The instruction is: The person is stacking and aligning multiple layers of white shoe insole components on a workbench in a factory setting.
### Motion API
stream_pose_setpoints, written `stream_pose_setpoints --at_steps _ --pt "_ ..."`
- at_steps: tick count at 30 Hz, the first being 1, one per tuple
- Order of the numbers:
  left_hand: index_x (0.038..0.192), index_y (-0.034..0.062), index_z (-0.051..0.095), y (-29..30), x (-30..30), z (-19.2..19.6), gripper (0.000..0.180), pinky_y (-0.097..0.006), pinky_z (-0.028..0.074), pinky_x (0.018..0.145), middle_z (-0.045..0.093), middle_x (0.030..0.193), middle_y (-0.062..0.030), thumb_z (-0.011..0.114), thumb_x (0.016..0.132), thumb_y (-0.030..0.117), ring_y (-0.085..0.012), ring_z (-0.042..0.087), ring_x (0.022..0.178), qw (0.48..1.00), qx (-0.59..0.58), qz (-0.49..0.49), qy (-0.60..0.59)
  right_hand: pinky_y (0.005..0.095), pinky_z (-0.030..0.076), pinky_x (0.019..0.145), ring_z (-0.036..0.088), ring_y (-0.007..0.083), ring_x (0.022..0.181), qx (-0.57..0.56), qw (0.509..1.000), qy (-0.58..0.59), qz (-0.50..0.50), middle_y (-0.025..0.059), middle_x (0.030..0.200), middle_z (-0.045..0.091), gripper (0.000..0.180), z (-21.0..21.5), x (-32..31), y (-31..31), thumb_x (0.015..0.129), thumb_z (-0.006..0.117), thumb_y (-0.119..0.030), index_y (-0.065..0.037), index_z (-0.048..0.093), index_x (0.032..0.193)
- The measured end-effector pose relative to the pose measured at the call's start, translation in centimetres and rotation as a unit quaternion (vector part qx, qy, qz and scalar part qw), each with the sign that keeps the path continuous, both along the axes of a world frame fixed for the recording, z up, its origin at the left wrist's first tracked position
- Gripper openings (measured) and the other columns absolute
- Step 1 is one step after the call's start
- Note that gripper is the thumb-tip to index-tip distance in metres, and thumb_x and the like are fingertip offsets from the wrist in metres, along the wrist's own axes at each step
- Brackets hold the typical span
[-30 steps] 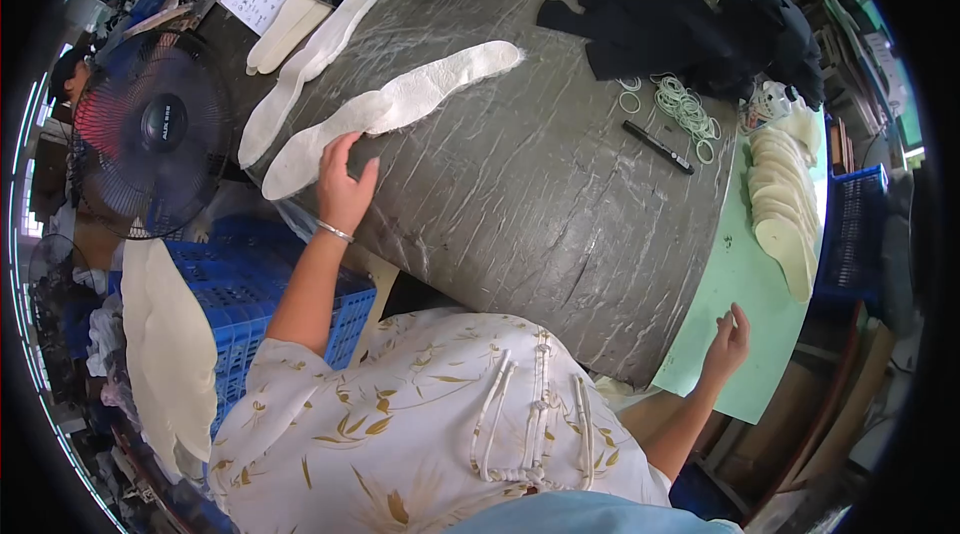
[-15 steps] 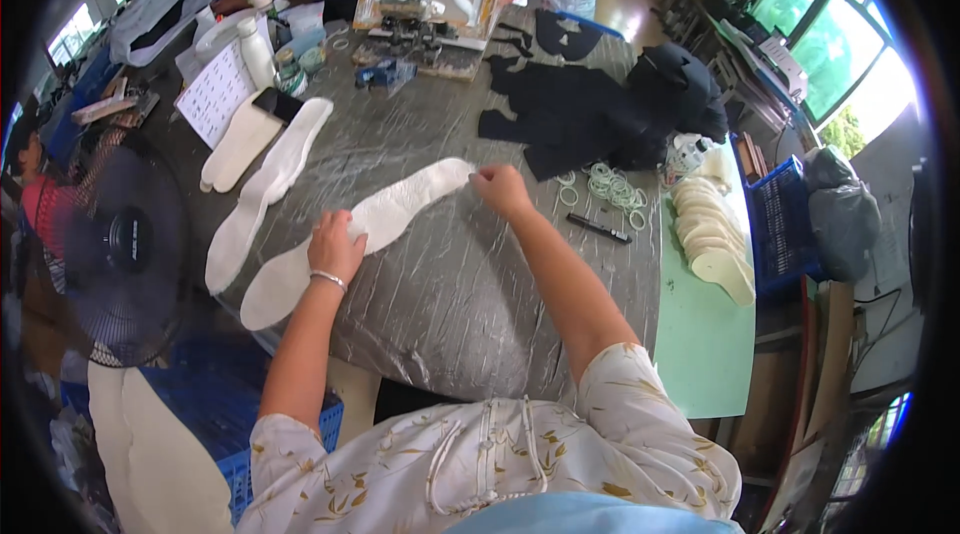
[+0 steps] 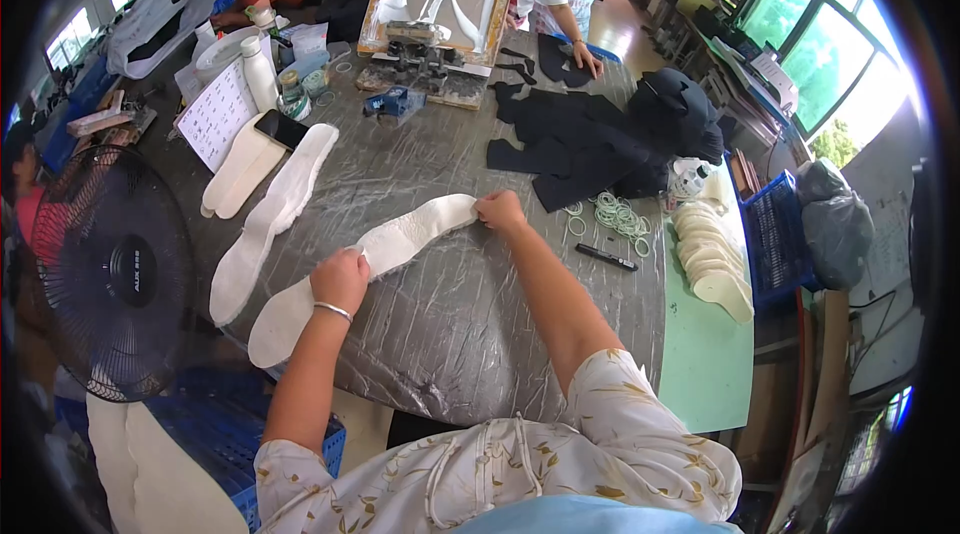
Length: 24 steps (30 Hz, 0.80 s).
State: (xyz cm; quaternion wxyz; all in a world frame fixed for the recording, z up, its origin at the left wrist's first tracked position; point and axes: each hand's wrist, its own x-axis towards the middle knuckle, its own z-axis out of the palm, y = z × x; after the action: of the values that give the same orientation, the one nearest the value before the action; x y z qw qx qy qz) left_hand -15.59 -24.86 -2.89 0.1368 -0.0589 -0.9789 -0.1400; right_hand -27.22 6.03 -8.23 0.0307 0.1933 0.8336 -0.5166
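Diagonally across the grey table (image 3: 470,354), a long cream sole-shaped strip (image 3: 405,237) lies in front of the person, its near end to the left and its far end to the right. The right hand (image 3: 500,212) pinches the tip of that far end between thumb and fingers. The left hand (image 3: 340,277) is curled over the strip's middle; its fingertips are hidden, so one cannot tell whether it grips the material or only presses on it. Left of the strip, well apart from the right hand, lies a second cream strip (image 3: 262,234), with a dark phone (image 3: 281,130) near its upper end. To the right of the right hand are pale green bands (image 3: 622,219), a black marker (image 3: 606,257) and a row of overlapping cream soles (image 3: 712,252); dark fabric (image 3: 580,134) spreads beyond.
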Motion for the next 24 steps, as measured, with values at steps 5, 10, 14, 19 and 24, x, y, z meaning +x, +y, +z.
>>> stream_pose_setpoints --at_steps 5,10,14,19,24 --pt "0.071 0.0069 0.064 -3.1 -0.4 -0.6 0.012 -0.042 0.049 0.062 0.062 0.075 -0.0104 0.064 0.076 0.018 -0.0319 0.062 0.070 0.988 0.083 0.069 0.113 0.0321 0.051 0.066 0.065 0.0205 0.065 0.050 0.999 -0.001 -0.020 0.0110 0.067 0.067 0.022 1.9 4.6 0.3 0.066 0.068 -0.021 0.000 0.069 0.072" --pt "0.072 0.0065 0.063 -5.6 -1.4 -1.6 0.014 -0.040 0.049 0.061 0.064 0.073 -0.0097 0.063 0.075 0.020 -0.0296 0.062 0.068 0.962 0.186 0.157 0.128 0.0299 0.049 0.060 0.062 0.0170 0.061 0.105 0.990 0.078 -0.055 0.0090 0.068 0.066 0.019 -0.1 9.9 4.4 0.070 0.066 -0.018 0.000 0.068 0.076" --pt "0.076 0.0055 0.065 -5.9 -2.5 -1.6 0.020 -0.040 0.050 0.061 0.066 0.072 -0.0105 0.063 0.079 0.025 -0.0292 0.064 0.067 0.949 0.246 0.150 0.126 0.0238 0.046 0.051 0.056 0.0091 0.057 -0.031 0.994 0.102 -0.037 0.0031 0.072 0.062 0.029 0.7 15.2 7.7 0.078 0.067 -0.010 0.003 0.060 0.103" --pt "0.093 0.0050 0.061 -2.2 -4.8 -1.7 0.035 -0.041 0.049 0.066 0.066 0.073 -0.0105 0.070 0.075 0.034 -0.0299 0.064 0.071 0.947 0.261 0.165 0.086 0.0210 0.045 0.055 0.055 0.0072 0.061 -0.100 0.985 0.125 -0.066 0.0014 0.074 0.061 0.020 3.7 25.0 11.6 0.084 0.065 -0.008 0.001 0.060 0.101" --pt "0.094 0.0128 0.067 1.0 -6.5 -2.8 0.027 -0.041 0.049 0.067 0.066 0.081 -0.0100 0.064 0.081 0.037 -0.0318 0.064 0.079 0.979 0.167 0.118 0.011 0.0224 0.055 0.064 0.061 0.0088 0.066 -0.208 0.964 0.012 -0.167 0.0030 0.077 0.063 0.016 3.7 34.8 14.7 0.085 0.064 -0.005 0.001 0.059 0.099"
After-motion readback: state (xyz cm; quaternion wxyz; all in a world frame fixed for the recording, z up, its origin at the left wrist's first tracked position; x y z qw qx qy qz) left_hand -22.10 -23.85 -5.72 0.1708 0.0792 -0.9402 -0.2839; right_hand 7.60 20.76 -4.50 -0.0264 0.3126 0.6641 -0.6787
